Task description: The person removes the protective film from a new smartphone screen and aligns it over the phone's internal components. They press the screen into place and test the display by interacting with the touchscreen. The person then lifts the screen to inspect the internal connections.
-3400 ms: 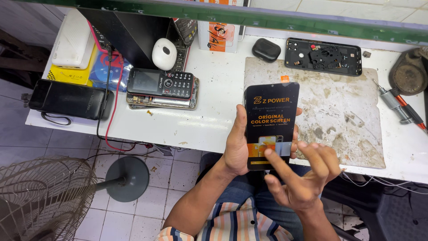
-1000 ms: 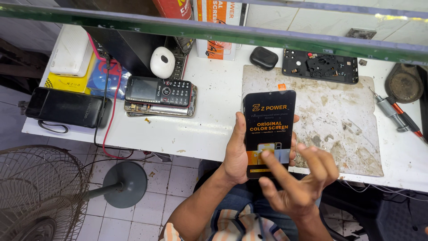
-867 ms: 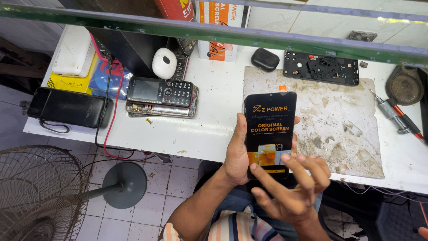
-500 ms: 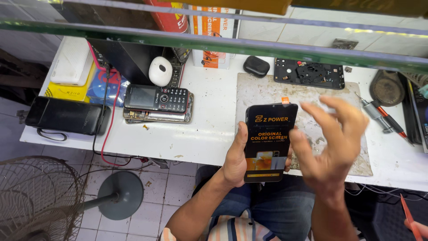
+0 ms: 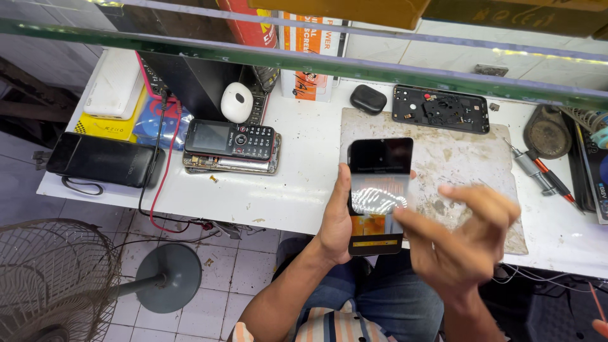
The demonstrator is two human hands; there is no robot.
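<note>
My left hand (image 5: 334,223) has its grip closed round the left edge of a black phone screen panel (image 5: 379,190), thumb up the side, holding it upright over the near edge of the white bench (image 5: 304,190). A clear film (image 5: 379,193) with glare on it lies across the panel's middle; whether it is lifted or flat I cannot tell. My right hand (image 5: 465,237) is blurred, fingers spread and loosely open, its fingertip at the panel's right edge; I cannot tell if it pinches the film. Behind the panel lies a stained grey mat (image 5: 456,158). To the left sit keypad phones (image 5: 233,140) and a black power bank (image 5: 104,159).
</note>
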